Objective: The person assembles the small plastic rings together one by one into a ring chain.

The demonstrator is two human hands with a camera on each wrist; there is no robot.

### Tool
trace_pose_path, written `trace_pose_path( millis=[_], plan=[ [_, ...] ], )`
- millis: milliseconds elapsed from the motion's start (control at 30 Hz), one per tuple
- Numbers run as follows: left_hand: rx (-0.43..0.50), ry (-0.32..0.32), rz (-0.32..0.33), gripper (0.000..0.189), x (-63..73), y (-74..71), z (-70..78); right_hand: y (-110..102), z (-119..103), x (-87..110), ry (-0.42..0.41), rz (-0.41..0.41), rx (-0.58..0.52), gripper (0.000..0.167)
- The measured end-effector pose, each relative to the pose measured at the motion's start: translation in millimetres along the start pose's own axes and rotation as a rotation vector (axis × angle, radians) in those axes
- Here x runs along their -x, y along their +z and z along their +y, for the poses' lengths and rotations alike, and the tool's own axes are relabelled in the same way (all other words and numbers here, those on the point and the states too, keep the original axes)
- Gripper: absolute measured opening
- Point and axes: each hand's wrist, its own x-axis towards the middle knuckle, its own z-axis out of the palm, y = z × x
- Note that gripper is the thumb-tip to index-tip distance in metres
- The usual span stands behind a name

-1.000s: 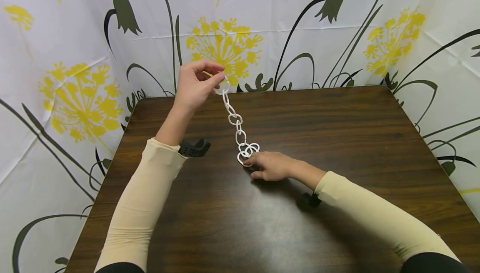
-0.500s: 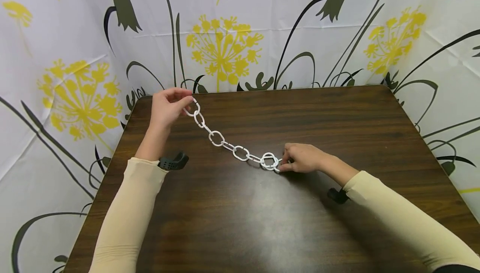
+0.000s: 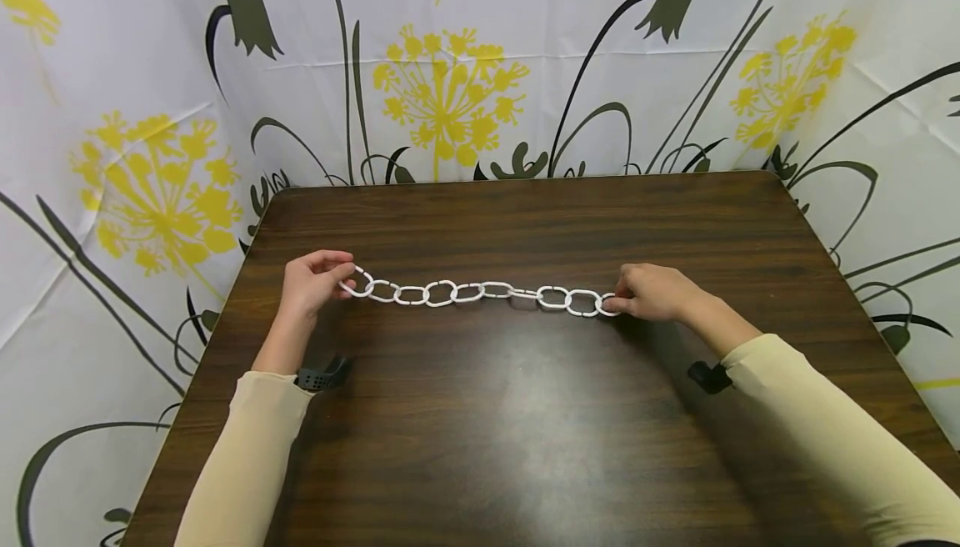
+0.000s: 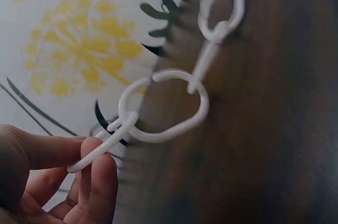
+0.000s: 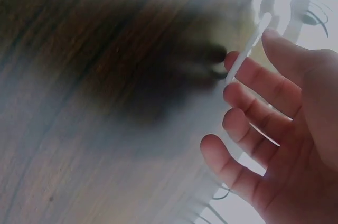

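A white plastic chain [image 3: 523, 293] of several oval links runs from hand to hand across the table, nearly straight. My left hand [image 3: 309, 284] pinches the link at its left end between thumb and fingers. In the left wrist view that end link [image 4: 104, 150] lies between thumb and fingertips, and a wider link hangs from it. On the other side, my right hand [image 3: 656, 293] pinches the right end link, low over the tabletop. The right wrist view shows this link [image 5: 244, 56] between thumb and first fingers, with the other fingers loosely bent.
Beneath the chain is a dark brown wood-grain table [image 3: 480, 447]. A white curtain [image 3: 555, 22] printed with yellow and dark green plants hangs behind the table and along both sides. A black strap [image 3: 322, 375] is on the left wrist.
My left hand has come down and moved left, and my right hand has moved right. The chain, earlier bunched at the right hand, is now drawn out in a line.
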Motion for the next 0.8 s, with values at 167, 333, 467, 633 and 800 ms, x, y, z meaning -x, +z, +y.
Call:
trace_pose_path(
  millis=[167,333,467,633,800],
  plan=[
    [-0.044,-0.033,-0.039,0.038,5.4,-4.3,-19.9,-3,7,2.8,0.012,0.034,0.033,0.030],
    [-0.251,0.005,-0.066,0.033,12.1,-5.9,-31.2,-2,12,3.8,-0.003,0.086,0.069,0.025],
    [-0.493,0.091,-0.045,0.025,17.2,-6.2,-38.8,0,16,4.6,-0.003,0.122,0.102,0.021],
    [-0.654,0.164,-0.019,0.020,27.3,-4.5,-41.8,1,22,5.5,0.017,0.135,0.104,0.020],
    [-0.735,0.212,-0.006,0.016,36.1,-0.7,-43.8,1,24,7.1,0.032,0.139,0.096,0.019]
  ],
)
